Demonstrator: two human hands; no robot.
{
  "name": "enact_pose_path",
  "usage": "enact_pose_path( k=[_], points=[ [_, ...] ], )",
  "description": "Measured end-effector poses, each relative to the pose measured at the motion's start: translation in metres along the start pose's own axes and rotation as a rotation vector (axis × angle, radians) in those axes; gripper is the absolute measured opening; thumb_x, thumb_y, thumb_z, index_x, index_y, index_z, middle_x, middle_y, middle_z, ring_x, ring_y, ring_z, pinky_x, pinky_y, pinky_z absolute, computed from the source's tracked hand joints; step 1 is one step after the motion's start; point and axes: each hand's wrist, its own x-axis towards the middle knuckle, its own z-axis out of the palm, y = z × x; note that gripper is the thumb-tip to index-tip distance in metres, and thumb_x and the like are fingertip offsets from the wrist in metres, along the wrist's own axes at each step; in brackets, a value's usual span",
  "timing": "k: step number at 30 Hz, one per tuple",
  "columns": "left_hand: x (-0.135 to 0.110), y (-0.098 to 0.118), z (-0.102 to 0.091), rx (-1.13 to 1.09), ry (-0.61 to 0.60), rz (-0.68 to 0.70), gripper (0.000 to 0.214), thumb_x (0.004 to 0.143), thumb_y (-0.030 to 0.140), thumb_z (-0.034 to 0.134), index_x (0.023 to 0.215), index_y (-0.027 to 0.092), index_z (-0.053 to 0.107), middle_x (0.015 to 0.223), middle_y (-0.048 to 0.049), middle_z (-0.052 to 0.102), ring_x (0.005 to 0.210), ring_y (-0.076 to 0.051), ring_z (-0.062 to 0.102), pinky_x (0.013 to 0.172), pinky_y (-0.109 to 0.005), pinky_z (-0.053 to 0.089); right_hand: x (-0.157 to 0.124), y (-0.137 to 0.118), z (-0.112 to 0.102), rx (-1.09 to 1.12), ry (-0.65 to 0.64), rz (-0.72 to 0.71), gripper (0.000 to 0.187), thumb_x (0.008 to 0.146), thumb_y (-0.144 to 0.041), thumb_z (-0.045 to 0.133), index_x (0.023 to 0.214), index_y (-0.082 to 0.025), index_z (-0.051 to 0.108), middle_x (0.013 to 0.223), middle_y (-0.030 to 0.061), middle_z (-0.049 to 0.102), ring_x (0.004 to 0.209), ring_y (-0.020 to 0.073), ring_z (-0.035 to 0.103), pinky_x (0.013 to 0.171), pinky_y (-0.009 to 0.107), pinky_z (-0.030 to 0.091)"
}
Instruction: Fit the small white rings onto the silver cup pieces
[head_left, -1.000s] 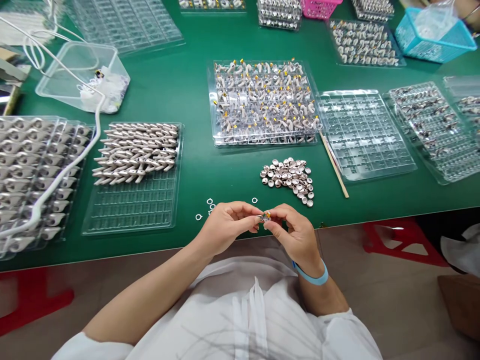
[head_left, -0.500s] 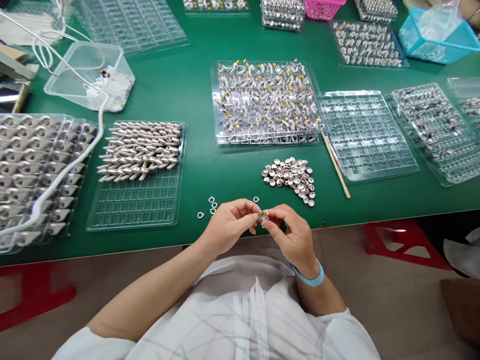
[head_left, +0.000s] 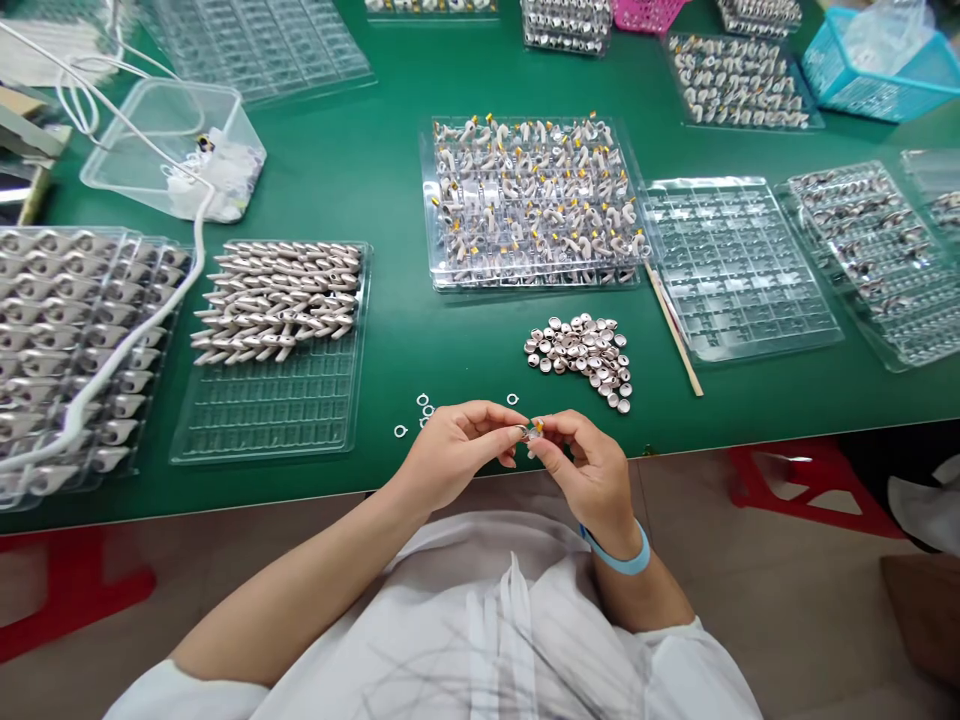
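My left hand (head_left: 459, 452) and my right hand (head_left: 583, 465) meet fingertip to fingertip above the near edge of the green table (head_left: 390, 190). Both pinch one small white part with a yellow tip (head_left: 534, 431) between them. A pile of small round metal caps (head_left: 581, 354) lies just beyond my right hand. A few small white rings (head_left: 424, 408) lie on the table by my left hand. A light blue band (head_left: 621, 558) circles my right wrist.
A clear tray of white and yellow parts (head_left: 532, 200) sits ahead, with an empty clear tray (head_left: 739, 265) and a wooden stick (head_left: 673, 328) to its right. A half-filled tray of grey parts (head_left: 277, 345) lies left. A white cable (head_left: 150, 320) crosses the far-left trays. Baskets stand far right.
Both hands stay pinched on the small part at the table edge; the fingers shift slightly around it. The view has moved a little.
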Motion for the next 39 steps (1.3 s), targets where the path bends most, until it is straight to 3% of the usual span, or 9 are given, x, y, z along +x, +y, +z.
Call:
enact_pose_path(
  k=[6,20,30,39],
  points=[
    [0.001,-0.001,-0.002,-0.038,-0.037,-0.053,0.025,0.074,0.028,0.079,0.093,0.014,0.075,0.083,-0.0045,0.076,0.067,-0.014,0.07,0.068,-0.025,0.059,-0.001,0.003,-0.002,0.04,0.05,0.075,0.013,0.089,-0.033,0.067,0.099,-0.024,0.068,0.092,0.0035,0.068,0.076,0.0159,0.064,0.068,0.028,0.053],
    [-0.001,0.005,0.009,0.056,0.053,-0.023,0.012,0.069,0.019,0.072,0.079,0.012,0.073,0.068,-0.0004,0.07,0.054,-0.007,0.058,0.053,-0.018,0.049,-0.003,0.002,-0.002,0.002,0.014,-0.019,0.01,0.09,-0.027,0.066,0.099,-0.024,0.068,0.089,0.0014,0.067,0.074,0.0136,0.061,0.065,0.027,0.049],
    [-0.001,0.003,0.006,0.068,0.015,0.002,0.015,0.072,0.023,0.073,0.083,0.012,0.073,0.073,-0.0014,0.071,0.058,-0.009,0.06,0.058,-0.021,0.052,-0.006,0.005,-0.004,0.172,-0.03,0.077,0.014,0.088,-0.026,0.07,0.101,-0.026,0.068,0.091,0.0008,0.068,0.075,0.0134,0.064,0.066,0.025,0.052],
    [-0.009,0.007,0.001,0.222,-0.079,0.045,0.022,0.083,0.033,0.07,0.092,0.013,0.072,0.088,-0.0051,0.072,0.073,-0.013,0.065,0.071,-0.025,0.055,-0.006,0.0,-0.009,0.007,0.007,-0.132,0.019,0.089,-0.014,0.064,0.104,-0.026,0.066,0.098,0.0031,0.067,0.085,0.0159,0.062,0.073,0.029,0.052]
  ],
)
